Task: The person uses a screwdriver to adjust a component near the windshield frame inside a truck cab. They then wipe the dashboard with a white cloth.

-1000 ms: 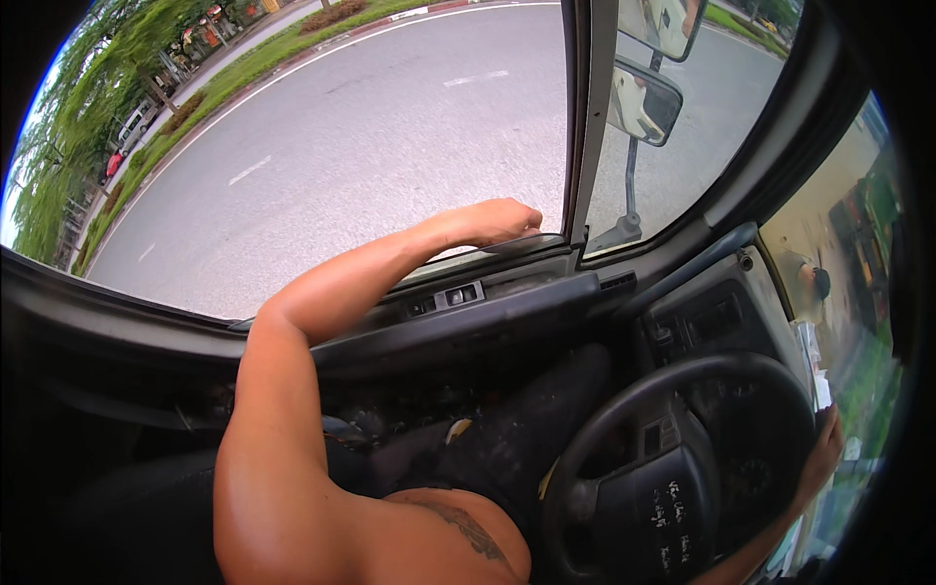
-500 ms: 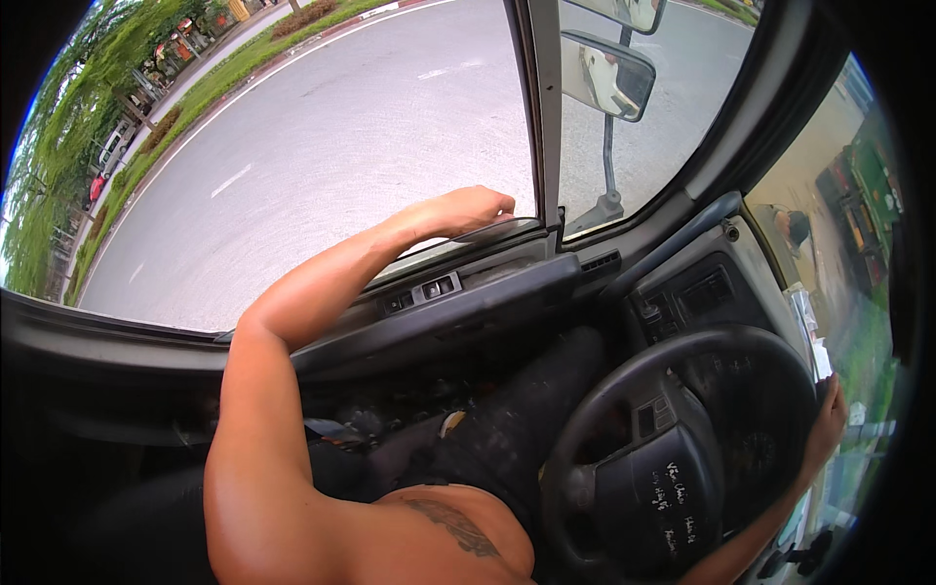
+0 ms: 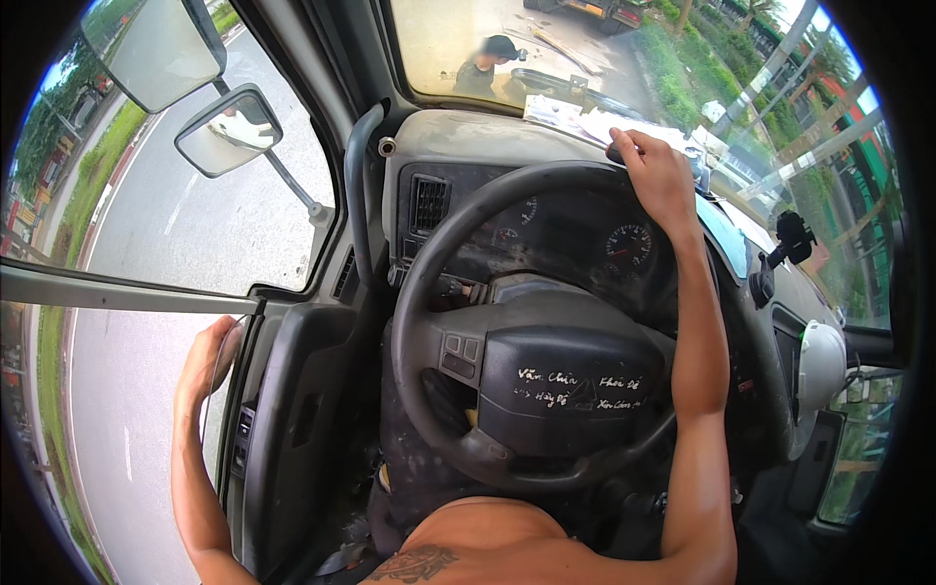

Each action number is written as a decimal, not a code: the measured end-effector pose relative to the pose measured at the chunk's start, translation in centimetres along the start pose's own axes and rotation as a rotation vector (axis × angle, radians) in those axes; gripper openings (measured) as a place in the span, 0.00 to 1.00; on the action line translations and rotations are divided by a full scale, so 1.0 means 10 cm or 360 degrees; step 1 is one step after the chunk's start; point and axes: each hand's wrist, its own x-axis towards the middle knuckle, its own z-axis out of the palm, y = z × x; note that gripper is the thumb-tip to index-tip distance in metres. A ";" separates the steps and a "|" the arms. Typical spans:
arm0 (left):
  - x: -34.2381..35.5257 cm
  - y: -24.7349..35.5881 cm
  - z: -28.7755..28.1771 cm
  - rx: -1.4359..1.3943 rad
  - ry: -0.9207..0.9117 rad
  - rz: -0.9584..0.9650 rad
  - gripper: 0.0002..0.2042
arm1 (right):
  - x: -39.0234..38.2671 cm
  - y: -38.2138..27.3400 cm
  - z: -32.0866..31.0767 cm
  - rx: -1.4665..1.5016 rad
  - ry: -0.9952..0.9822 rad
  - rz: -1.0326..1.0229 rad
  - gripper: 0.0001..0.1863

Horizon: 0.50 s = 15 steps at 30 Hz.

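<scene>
My left hand (image 3: 210, 356) reaches out at the open side window, fingers curled over the edge of the door glass (image 3: 230, 366). Beside it is the black door panel (image 3: 297, 390) with window switches (image 3: 244, 439). My right hand (image 3: 655, 180) is closed on the upper right rim of the black steering wheel (image 3: 507, 183), just in front of white papers (image 3: 556, 112) lying on the dashboard. Gauges (image 3: 628, 247) show through the wheel, whose centre pad carries handwriting.
Two side mirrors (image 3: 229, 130) and a road are outside on the left. A grey grab handle (image 3: 363, 195) is on the pillar. A black phone mount (image 3: 790, 239) and white helmet (image 3: 822, 361) sit at right. A person in a dark cap (image 3: 497, 58) is outside the windscreen.
The view has swung from the side window round to the windscreen and wheel, which are now central. My hands appear to stay on the window edge and on the wheel.
</scene>
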 end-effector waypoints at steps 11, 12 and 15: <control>-0.10 -0.16 0.00 0.0307 0.0271 0.0096 0.14 | 0.02 -0.18 0.05 -0.0043 -0.0042 0.0008 0.23; -0.09 -0.09 -0.03 0.0401 0.0313 0.0022 0.14 | 0.01 -0.07 0.07 0.0008 -0.0025 0.0003 0.24; -0.04 0.00 -0.07 0.1181 0.0729 0.0214 0.18 | 0.02 0.06 0.10 0.0049 -0.0058 0.0008 0.25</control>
